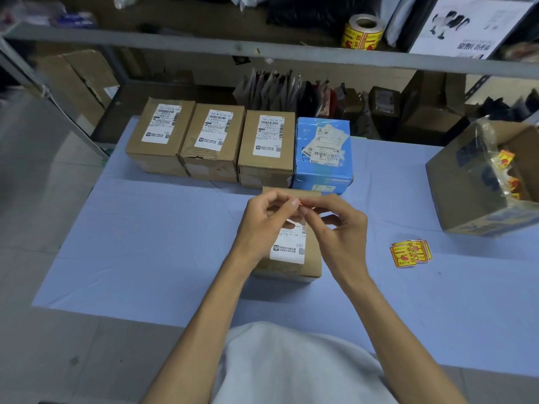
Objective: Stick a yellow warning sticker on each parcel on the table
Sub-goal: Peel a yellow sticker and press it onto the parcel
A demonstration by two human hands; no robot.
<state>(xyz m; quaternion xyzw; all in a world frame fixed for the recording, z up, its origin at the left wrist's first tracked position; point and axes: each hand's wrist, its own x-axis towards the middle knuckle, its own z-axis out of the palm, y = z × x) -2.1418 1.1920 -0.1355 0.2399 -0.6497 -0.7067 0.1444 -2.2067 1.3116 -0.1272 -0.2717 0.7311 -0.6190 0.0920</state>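
Note:
A brown cardboard parcel (309, 258) with a white shipping label lies in the middle of the blue table (145, 243). Above it my left hand (262, 225) and my right hand (338, 228) meet, fingertips pinched together on a small sticker (300, 203), seen edge-on and mostly hidden by the fingers. Three brown parcels (162, 135) (214, 144) (267, 147) and a blue parcel (323, 153) stand in a row at the far edge. A small pile of yellow and red warning stickers (410, 253) lies to the right of my hands.
An open cardboard box (466, 182) with sticker scraps inside stands at the right edge of the table. A roll of yellow stickers (362, 32) sits on the metal shelf (204, 43) behind. More boxes and bags fill the space under the shelf.

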